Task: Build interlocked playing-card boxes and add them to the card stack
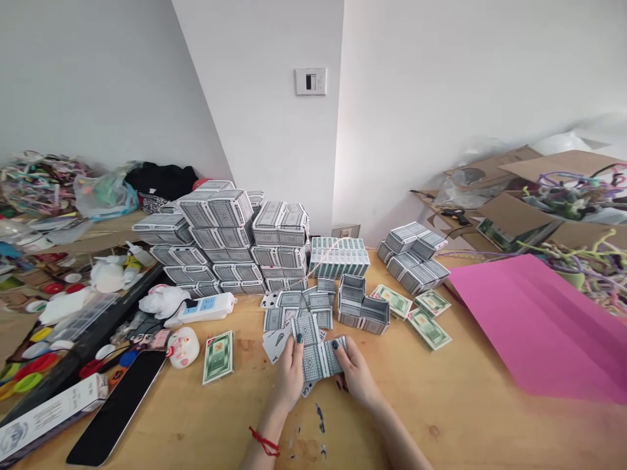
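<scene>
Between my two hands is an L-shaped piece of folded playing cards (315, 356) with grey patterned backs. My left hand (290, 378) is closed on its left edge, thumb on top. The right end is pinched by my right hand (360, 378), some of whose fingers are hidden underneath. Loose playing cards (275, 344) lie face up beneath and beside the piece. Just beyond it are several smaller folded card pieces (321, 301). An open L-shaped box of folded cards (362, 310) stands to the right of these.
Stacked card blocks (225, 245) rise at the back left; more card blocks (414, 258) sit back right. Green card packs (218, 357) lie on the table. A power strip (208, 308) and phone (120, 408) are left, pink paper (533, 326) right, cartons (529, 215) beyond.
</scene>
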The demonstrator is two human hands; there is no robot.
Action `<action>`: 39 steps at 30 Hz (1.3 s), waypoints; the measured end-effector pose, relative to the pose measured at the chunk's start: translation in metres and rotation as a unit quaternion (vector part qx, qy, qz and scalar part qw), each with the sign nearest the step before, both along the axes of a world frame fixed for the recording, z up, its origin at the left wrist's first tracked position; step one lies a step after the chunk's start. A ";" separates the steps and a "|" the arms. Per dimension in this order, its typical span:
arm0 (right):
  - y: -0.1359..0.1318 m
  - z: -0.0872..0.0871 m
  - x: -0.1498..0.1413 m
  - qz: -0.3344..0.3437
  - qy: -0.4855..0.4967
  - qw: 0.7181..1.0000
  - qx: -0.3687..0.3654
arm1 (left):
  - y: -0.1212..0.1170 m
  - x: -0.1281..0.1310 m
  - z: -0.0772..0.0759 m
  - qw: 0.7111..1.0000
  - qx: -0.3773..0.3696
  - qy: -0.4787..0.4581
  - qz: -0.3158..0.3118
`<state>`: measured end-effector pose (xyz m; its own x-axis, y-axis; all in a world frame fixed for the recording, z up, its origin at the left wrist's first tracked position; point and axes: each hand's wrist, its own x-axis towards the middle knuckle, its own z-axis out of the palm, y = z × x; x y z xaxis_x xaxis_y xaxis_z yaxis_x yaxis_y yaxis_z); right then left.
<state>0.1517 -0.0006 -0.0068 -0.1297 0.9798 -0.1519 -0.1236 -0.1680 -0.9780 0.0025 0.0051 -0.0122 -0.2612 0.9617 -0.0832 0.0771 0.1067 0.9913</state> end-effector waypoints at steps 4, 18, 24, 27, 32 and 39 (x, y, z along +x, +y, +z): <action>-0.002 0.000 0.000 0.002 -0.022 1.000 0.005 | -0.002 0.000 0.001 0.999 0.001 0.026 -0.018; -0.001 0.013 0.000 0.021 0.138 0.988 -0.072 | -0.006 0.004 0.008 0.997 0.026 0.068 -0.023; 0.000 0.004 -0.001 0.014 0.187 0.978 -0.097 | -0.004 0.004 0.005 0.999 0.028 0.035 0.031; 0.000 0.001 -0.003 0.060 0.137 0.984 -0.096 | -0.004 0.003 0.009 0.999 0.035 0.012 -0.001; 0.002 0.000 0.001 0.072 0.090 0.990 -0.082 | -0.004 0.002 0.020 0.991 0.077 -0.109 -0.034; -0.001 0.005 0.000 0.120 0.069 0.987 -0.083 | 0.003 -0.010 0.008 0.998 0.050 -0.026 0.035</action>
